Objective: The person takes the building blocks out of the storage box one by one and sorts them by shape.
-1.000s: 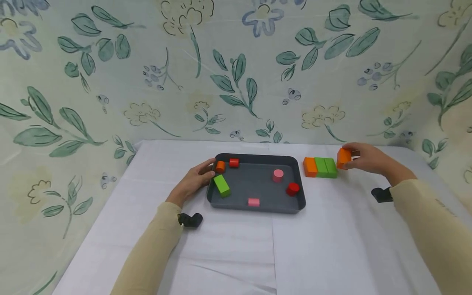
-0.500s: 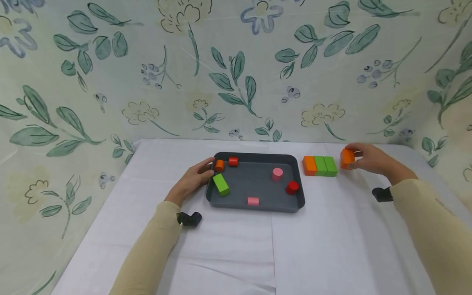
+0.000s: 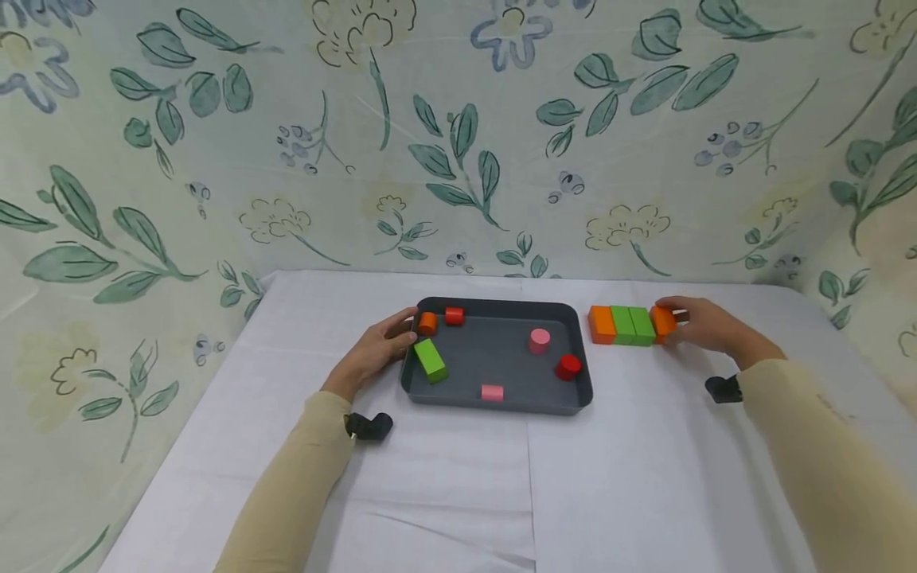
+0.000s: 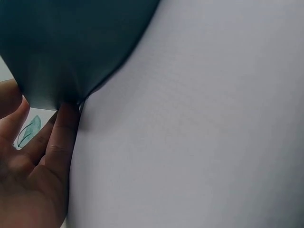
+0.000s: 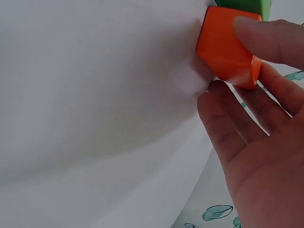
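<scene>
My right hand (image 3: 705, 322) (image 5: 266, 156) pinches an orange block (image 3: 662, 322) (image 5: 225, 42) between thumb and fingers. The block stands slightly tilted at the right end of a row, against or very close to a green block (image 3: 641, 326) (image 5: 244, 4). Left of that are another green block (image 3: 622, 326) and an orange block (image 3: 602, 325). With thumb and fingers at its left edge, my left hand (image 3: 370, 350) (image 4: 35, 180) holds the dark grey tray (image 3: 494, 358) (image 4: 80, 42).
Inside the tray lie a green block (image 3: 431, 360), an orange cylinder (image 3: 427, 323), red cylinders (image 3: 454, 316) (image 3: 568, 367) and pink cylinders (image 3: 540, 341) (image 3: 492, 392). A floral cloth (image 3: 458, 143) hangs behind the white-covered table (image 3: 458, 485).
My right hand has moved left and down with the orange block, from a gap beside the row to the row's right end. My left hand stays at the tray.
</scene>
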### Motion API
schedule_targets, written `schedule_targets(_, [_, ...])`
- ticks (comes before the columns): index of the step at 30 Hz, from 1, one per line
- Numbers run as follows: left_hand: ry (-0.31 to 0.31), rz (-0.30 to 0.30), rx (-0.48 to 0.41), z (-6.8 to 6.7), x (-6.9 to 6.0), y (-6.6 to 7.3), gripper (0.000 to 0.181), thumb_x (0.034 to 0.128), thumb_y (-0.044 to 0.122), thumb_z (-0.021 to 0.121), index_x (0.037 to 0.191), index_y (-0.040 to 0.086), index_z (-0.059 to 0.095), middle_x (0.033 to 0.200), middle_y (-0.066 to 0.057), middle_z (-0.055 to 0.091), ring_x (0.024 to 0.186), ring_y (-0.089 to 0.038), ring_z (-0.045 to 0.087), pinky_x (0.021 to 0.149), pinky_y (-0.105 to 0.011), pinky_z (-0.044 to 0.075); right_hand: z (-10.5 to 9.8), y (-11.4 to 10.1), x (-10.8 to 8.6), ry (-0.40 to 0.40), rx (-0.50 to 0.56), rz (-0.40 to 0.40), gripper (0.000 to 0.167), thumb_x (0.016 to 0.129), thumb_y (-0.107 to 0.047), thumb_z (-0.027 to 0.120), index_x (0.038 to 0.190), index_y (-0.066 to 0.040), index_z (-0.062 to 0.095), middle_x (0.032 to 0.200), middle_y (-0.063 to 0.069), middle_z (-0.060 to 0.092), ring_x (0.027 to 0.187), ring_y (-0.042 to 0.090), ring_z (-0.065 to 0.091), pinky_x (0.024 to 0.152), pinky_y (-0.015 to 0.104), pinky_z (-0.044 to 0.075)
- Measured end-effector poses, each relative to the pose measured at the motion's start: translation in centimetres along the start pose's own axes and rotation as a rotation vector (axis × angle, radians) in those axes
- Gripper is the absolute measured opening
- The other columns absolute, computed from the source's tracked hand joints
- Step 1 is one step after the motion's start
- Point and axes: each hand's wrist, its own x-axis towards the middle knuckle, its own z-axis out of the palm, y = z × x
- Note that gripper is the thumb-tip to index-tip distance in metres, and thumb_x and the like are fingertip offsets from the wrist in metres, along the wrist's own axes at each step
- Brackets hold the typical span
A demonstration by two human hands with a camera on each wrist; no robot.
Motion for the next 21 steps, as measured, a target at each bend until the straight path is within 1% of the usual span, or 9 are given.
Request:
schedule_targets(4, [-0.003, -0.003, -0.007, 0.05, -0.07, 0.04, 0.059, 0.1006, 0.023, 0.057, 0.153, 0.036, 0.036, 0.164, -0.009, 0.029, 0.147, -0.031, 0.038, 0.119, -0.049, 0.037, 0.08, -0.09, -0.11, -0.006, 0.006, 0.018, 0.074, 0.090, -0.014, 0.065, 0.152, 0.002, 0.028, 0.153, 0.035, 0.025, 0.132, 0.056, 0.031, 0.109, 0.073, 0.031])
schedule_targets(9, [0.000, -0.005, -0.015, 0.09, -0.17, 0.19, 0.058, 0.1004, 0.022, 0.057, 0.153, 0.036, 0.037, 0.164, -0.008, 0.029, 0.148, -0.030, 0.037, 0.120, -0.049, 0.036, 0.08, -0.38, -0.21, -0.014, 0.011, 0.017, 0.075, 0.090, -0.014, 0.064, 0.153, 0.002, 0.026, 0.154, 0.035, 0.024, 0.133, 0.056, 0.029, 0.110, 0.074, 0.030])
schedule_targets(21, [-0.007, 0.001, -0.018, 0.12, -0.21, 0.08, 0.058, 0.1004, 0.022, 0.057, 0.153, 0.036, 0.037, 0.165, -0.007, 0.028, 0.148, -0.030, 0.036, 0.120, -0.049, 0.036, 0.18, -0.26, 0.04, -0.033, 0.006, 0.009, 0.075, 0.090, -0.012, 0.063, 0.154, 0.000, 0.026, 0.155, 0.035, 0.023, 0.133, 0.055, 0.030, 0.109, 0.074, 0.030])
